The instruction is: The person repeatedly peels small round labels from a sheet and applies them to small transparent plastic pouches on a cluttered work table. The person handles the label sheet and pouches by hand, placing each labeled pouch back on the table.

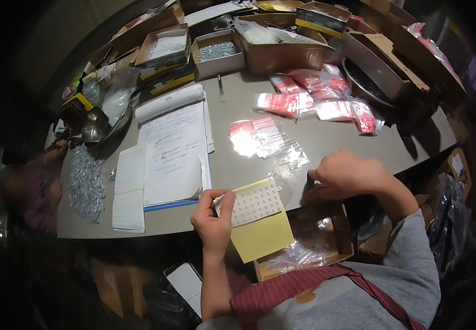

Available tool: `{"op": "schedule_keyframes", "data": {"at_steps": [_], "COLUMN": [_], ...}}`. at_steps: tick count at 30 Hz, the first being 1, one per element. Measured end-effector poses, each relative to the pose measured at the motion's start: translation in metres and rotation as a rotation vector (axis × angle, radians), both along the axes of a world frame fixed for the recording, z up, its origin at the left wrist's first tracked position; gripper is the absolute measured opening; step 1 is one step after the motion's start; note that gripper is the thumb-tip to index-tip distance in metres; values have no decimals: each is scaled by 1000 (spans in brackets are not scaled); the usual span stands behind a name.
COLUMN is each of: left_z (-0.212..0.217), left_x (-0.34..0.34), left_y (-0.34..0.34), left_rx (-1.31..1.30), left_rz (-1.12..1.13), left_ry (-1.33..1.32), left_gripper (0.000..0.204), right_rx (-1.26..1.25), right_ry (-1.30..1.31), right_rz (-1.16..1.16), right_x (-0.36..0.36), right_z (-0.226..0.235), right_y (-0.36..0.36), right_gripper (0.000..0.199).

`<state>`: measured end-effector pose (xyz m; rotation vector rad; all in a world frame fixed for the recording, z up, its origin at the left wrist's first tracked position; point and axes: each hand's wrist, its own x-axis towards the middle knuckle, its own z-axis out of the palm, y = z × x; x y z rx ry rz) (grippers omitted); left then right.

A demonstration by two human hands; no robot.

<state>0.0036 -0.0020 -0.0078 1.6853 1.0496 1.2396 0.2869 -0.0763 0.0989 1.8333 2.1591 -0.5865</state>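
Observation:
My left hand (213, 219) grips the left edge of a sticker sheet (257, 202) of small round white labels, backed by yellow paper (263, 239), held over the table's near edge. My right hand (343, 175) rests at the table edge, fingers curled and pinched near a small clear plastic bag (292, 157); whether it holds something I cannot tell. A cardboard box (304, 247) with clear bags sits on my lap below both hands.
Papers and label sheets (172, 154) lie left of centre on the grey table (331, 137). Red-and-clear bags (315, 99) are piled at the back right. Open cardboard boxes (216, 52) of screws line the far edge. Another person (34, 192) sits at left by a pile of screws (87, 184).

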Motion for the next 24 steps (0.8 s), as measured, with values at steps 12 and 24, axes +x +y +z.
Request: {"op": "schedule_keyframes", "data": {"at_steps": [12, 24], "left_z": [0, 8], "left_x": [0, -6], "left_y": [0, -3], "left_rx": [-11, -227], "left_rz": [-43, -198], "left_ry": [-17, -244], "left_gripper": [13, 10], "right_rx": [218, 414], "right_ry": [836, 283], "right_rz": [-147, -148], "right_x": [50, 46], "right_z": [-37, -64], "right_y": [50, 63], "right_gripper": [22, 46]}}
